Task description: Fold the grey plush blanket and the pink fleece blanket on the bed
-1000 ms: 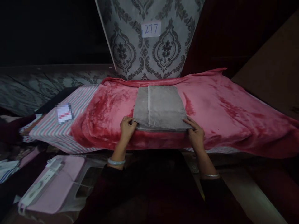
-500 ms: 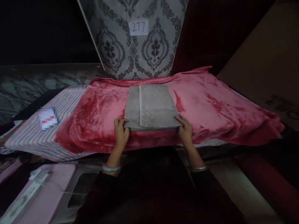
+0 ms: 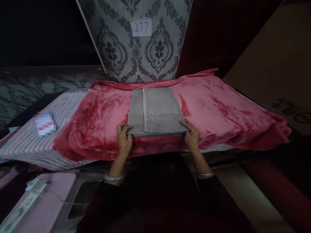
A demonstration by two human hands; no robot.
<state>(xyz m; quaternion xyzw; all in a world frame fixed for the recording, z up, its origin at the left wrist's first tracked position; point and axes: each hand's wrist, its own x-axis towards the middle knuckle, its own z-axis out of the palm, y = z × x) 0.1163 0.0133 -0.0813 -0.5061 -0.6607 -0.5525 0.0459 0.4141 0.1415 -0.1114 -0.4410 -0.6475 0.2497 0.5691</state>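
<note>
Head view: clamped left grip [image 3: 124, 139] and right grip [image 3: 192, 136] on near corners of the grey towel [image 3: 162, 110]; seemed soft, light and likely floppy, best taken by both corners; lay folded on the red blanket [image 3: 204, 103], over a striped sheet [image 3: 64, 108].

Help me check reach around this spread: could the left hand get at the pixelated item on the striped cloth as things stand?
Probably yes, once the left hand releases the folded grey cloth it pinches: only the pink blanket and striped cloth seem to lie between it and the pixelated item.
</note>
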